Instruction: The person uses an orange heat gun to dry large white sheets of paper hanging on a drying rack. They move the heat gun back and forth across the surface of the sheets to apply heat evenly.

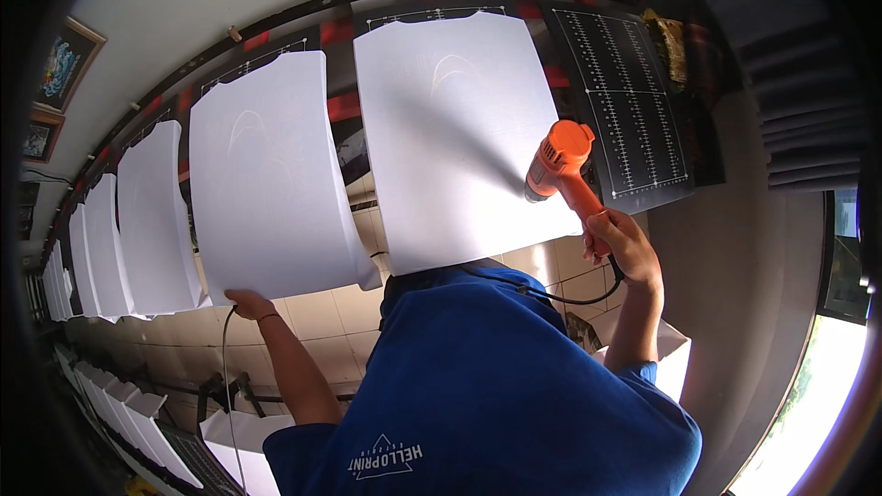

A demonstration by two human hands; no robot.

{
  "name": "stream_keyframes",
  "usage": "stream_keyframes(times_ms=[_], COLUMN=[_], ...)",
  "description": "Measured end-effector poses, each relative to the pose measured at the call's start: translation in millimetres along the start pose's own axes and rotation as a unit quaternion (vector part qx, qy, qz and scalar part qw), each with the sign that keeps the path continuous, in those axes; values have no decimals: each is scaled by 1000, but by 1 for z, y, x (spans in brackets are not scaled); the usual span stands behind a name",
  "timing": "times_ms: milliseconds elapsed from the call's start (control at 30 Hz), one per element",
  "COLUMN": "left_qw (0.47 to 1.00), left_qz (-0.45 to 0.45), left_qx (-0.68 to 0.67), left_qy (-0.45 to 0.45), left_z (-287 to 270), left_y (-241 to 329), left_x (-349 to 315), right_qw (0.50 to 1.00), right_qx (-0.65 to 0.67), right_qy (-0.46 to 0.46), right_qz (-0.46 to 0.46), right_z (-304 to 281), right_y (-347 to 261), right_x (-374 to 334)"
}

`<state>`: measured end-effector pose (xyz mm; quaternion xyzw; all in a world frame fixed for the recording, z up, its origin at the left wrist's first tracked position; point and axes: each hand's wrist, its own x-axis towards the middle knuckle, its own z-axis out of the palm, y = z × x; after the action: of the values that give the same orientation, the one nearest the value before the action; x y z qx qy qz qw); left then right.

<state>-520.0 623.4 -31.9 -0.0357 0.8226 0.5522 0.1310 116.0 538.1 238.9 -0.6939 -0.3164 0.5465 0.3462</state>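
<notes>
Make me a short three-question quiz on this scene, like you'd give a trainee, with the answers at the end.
1. Which of the person's hands holds the orange heat gun?
2. True or false: the black board to the right of the gun has white markings on it.
3. The left hand is closest to:
A) the framed pictures on the wall
B) the lower edge of a white cloth
C) the dark curtain

Key:
1. The right hand.
2. True.
3. B.
</notes>
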Motion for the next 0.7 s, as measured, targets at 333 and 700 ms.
stream_keyframes(times_ms=[333, 700], left_qw=[998, 985], left_qz=[1, -27], left_qx=[-40, -61], left_qy=[-56, -158], left_z=[-1, -15], left_y=[-2, -16], left_x=[-3, 5], right_qw=[998, 987], right_qx=[2, 134], right_qy=[69, 75], right_qz=[-10, -40], right_z=[-3, 8], right_y=[14, 7], right_x=[-7, 38])
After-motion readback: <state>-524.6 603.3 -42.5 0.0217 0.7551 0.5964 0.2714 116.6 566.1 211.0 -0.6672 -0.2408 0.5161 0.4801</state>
